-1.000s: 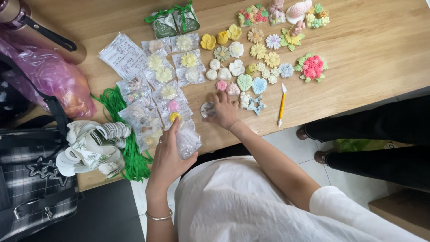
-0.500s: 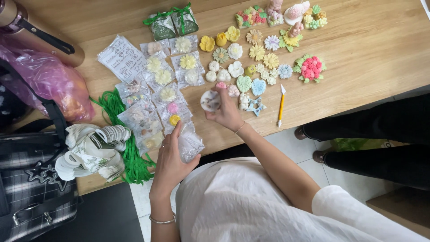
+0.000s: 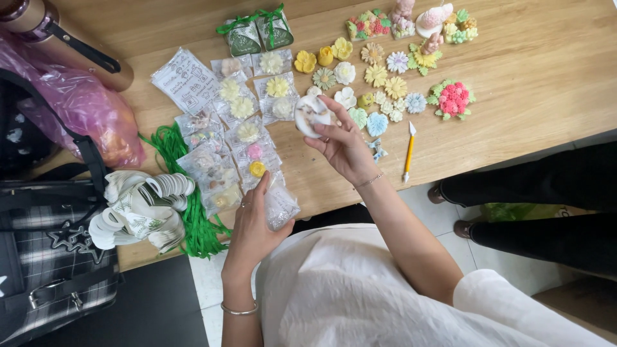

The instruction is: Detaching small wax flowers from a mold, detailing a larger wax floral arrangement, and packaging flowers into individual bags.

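Closest to the person, the left hand (image 3: 254,225) is curled around a small clear plastic bag (image 3: 281,205), fingers and thumb closed on it at the near edge of the wooden table (image 3: 540,77). A little further out, the right hand (image 3: 344,144) is lifted above the tabletop, its fingertips pinching a round white flower piece (image 3: 312,115) with brownish flecks, held palm-side toward the person. Just right of that wrist lies a yellow-handled craft knife (image 3: 409,151), pointing away from the table edge, and a small pale blue bow-shaped piece (image 3: 378,151) sits between it and the hand. To the left of the left hand, a pile of green cord (image 3: 186,212) trails along the table beside a heap of white printed ribbon loops (image 3: 138,209), with a checked bag (image 3: 45,257) beyond them at the edge. Rows of flower pieces sealed in clear bags (image 3: 247,128) spread out ahead of the left hand, next to a folded printed leaflet (image 3: 186,80). Further on, loose moulded flowers (image 3: 379,80) in yellow, white, blue and green lie in a cluster, with a pink-and-green bouquet piece (image 3: 452,98) to their right. At the far side stand two small green boxes with green bows (image 3: 257,32), and a pink plastic bag (image 3: 77,103) sits off to the far left.
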